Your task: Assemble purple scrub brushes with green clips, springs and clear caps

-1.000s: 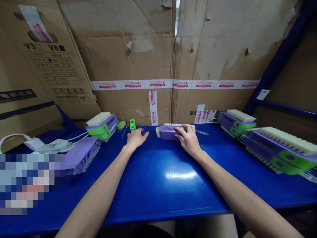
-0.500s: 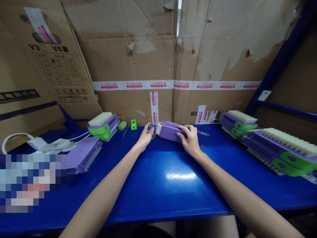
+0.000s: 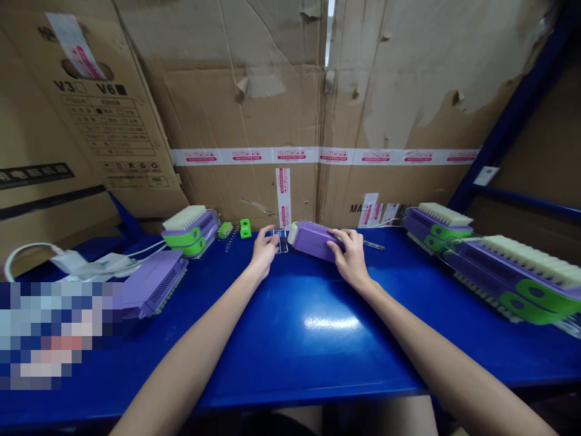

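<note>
My left hand (image 3: 264, 251) pinches a small clear plastic piece (image 3: 282, 241) just left of a purple brush body (image 3: 314, 240). A narrow gap lies between the clear piece and the pale, green-edged end of the body. Over the other end of the purple body, my right hand (image 3: 351, 253) is closed with thumb and fingers gripping it. Behind the right hand, a pen-like clear tool (image 3: 374, 245) lies on the blue table (image 3: 318, 351). Left of my left hand are a green bracket (image 3: 245, 229), a coil spring (image 3: 232, 237) and a small green block (image 3: 224, 230).
Bristled purple-and-green brushes stand at the left (image 3: 188, 233) and right (image 3: 521, 278). A purple brush body (image 3: 152, 284) lies bristles down at left, near white cables and a plug (image 3: 72, 261). Cardboard (image 3: 254, 121) walls the back; a blue metal post (image 3: 508, 115) rises at right.
My left hand has moved slightly left with the clear piece, drawing it away from the end of the purple body. The right hand keeps its hold, nearly still.
</note>
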The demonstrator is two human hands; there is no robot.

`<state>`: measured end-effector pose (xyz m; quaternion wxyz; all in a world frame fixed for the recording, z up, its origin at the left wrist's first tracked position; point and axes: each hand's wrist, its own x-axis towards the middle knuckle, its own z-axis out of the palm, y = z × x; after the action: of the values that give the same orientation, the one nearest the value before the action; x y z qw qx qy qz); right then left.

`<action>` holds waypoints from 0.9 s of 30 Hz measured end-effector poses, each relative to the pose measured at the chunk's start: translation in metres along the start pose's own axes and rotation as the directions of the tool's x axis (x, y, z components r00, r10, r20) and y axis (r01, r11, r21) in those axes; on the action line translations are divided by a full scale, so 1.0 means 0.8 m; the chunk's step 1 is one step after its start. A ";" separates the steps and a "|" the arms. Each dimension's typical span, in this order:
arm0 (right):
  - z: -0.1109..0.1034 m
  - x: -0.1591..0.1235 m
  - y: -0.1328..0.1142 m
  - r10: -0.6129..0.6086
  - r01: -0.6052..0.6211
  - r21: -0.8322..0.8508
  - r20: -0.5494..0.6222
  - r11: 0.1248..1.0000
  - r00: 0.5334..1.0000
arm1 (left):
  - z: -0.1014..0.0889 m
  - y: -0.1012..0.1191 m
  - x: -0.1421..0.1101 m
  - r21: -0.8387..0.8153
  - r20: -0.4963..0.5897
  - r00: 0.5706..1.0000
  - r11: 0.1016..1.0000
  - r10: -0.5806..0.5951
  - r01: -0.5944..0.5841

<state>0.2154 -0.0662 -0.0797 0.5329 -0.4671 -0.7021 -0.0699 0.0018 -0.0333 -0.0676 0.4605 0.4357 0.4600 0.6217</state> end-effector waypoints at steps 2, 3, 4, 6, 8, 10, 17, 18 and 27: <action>0.000 0.000 -0.001 -0.011 0.011 0.008 0.006 1.000 1.000 | 0.000 -0.002 0.001 0.008 -0.003 0.999 0.999 0.040 -0.040; 0.000 0.000 -0.002 -0.018 0.018 0.009 0.013 1.000 1.000 | 0.000 -0.003 0.002 0.011 0.005 0.998 0.998 0.057 -0.057; 0.000 -0.001 -0.002 -0.027 0.027 0.007 0.022 1.000 0.999 | 0.002 -0.005 0.002 0.016 0.017 0.997 0.997 0.072 -0.073; 0.001 -0.001 -0.001 -0.043 0.044 0.000 0.040 0.999 0.998 | 0.005 -0.007 0.001 0.046 0.048 0.994 0.994 0.101 -0.103; 0.002 -0.002 0.001 -0.053 0.053 -0.009 0.052 0.999 0.997 | 0.009 -0.009 -0.001 0.098 0.079 0.986 0.983 0.147 -0.154; 0.002 -0.002 0.004 -0.055 0.057 -0.021 0.057 0.998 0.997 | 0.011 -0.010 -0.004 0.157 0.120 0.971 0.962 0.207 -0.224; 0.002 -0.002 0.015 -0.063 0.067 -0.041 0.074 0.997 0.995 | 0.009 -0.013 -0.009 0.288 0.178 0.948 0.907 0.263 -0.306; 0.002 -0.002 0.015 -0.069 0.073 -0.044 0.083 0.996 0.994 | 0.009 -0.013 -0.009 0.293 0.173 0.949 0.906 0.264 -0.305; 0.005 -0.002 0.019 -0.088 0.094 -0.048 0.119 0.994 0.989 | 0.008 -0.008 -0.013 0.334 0.248 0.935 0.884 0.252 -0.327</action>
<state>0.2241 -0.0564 -0.0892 0.4747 -0.4518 -0.7504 -0.0854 0.0114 -0.0416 -0.0736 0.3151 0.6381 0.4500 0.5395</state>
